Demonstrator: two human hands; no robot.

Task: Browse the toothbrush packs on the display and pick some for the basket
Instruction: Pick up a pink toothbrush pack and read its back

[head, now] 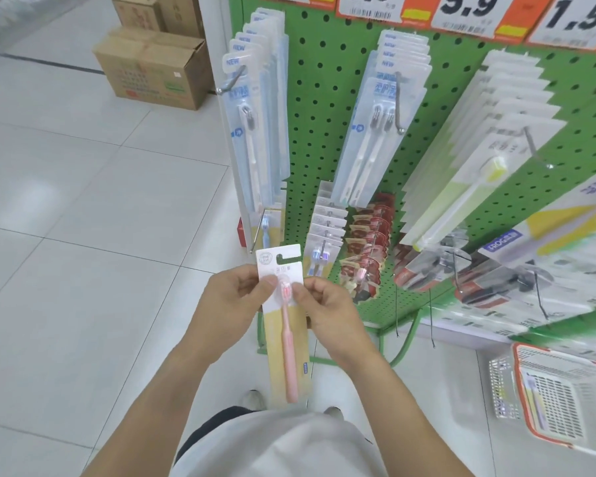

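A pack with a pink toothbrush on a white and yellow card hangs upright in front of me, held by both hands near its top. My left hand pinches the card's left edge with the thumb on the front. My right hand pinches its right edge beside the brush head. Behind it stands the green pegboard display with rows of toothbrush packs on hooks. The white basket with an orange rim sits on the floor at the lower right, with one pack inside.
Blue single-brush packs hang at the left edge of the display, twin packs in the middle, yellow-brush packs to the right, red packs lower down. Price tags line the top. Cardboard boxes stand on the tiled floor behind.
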